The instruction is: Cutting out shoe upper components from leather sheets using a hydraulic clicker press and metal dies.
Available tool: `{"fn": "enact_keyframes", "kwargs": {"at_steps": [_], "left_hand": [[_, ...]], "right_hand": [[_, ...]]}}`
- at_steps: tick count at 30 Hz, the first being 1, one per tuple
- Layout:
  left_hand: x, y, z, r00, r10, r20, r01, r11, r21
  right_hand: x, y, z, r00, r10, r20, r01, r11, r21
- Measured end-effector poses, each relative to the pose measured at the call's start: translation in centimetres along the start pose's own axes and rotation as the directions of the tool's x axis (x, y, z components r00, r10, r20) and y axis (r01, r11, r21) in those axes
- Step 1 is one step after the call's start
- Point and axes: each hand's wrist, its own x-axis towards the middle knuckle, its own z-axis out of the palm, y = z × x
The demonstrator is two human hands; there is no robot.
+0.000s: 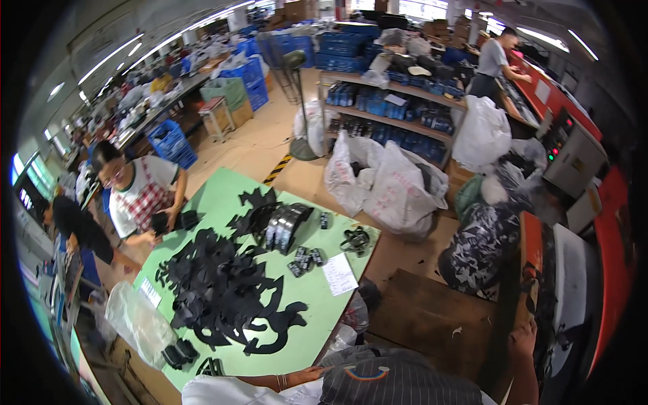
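My left hand [305, 376], a bracelet at its wrist, rests close to my striped dark apron [398, 385], by the near edge of a green table [226, 192]. Its fingers are small and partly hidden, and I make out nothing in them. Far to the right, my right hand [522, 339] is raised beside the orange-edged machine [530, 246]; whether it grips anything is unclear. A large heap of black cut pieces [219, 287] covers the middle of the table. Beyond it lie curved stacks of black pieces [287, 226], small black bundles [305, 260] and a written paper sheet [339, 274].
Across the table's left side, a person in a checked apron [148, 196] handles dark pieces. A clear plastic bag [138, 324] hangs at the table's left edge. White sacks [405, 189] stand before a loaded shelf [391, 111]. A brown board [432, 317] lies right of the table.
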Motion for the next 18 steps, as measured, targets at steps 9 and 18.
{"fn": "enact_keyframes", "kwargs": {"at_steps": [9,18], "left_hand": [[3.6,-4.7,2.9,0.983,0.169,-0.066,-0.160,0.979,0.129],[6.6,4.4,-3.4,0.997,0.005,0.077,-0.018,0.985,0.173]], "right_hand": [[0.3,0.1,-0.2,0.999,0.030,-0.033,-0.027,0.995,0.095],[-6.6,2.9,-12.0,0.955,0.096,-0.281,-0.059,0.989,0.138]]}}
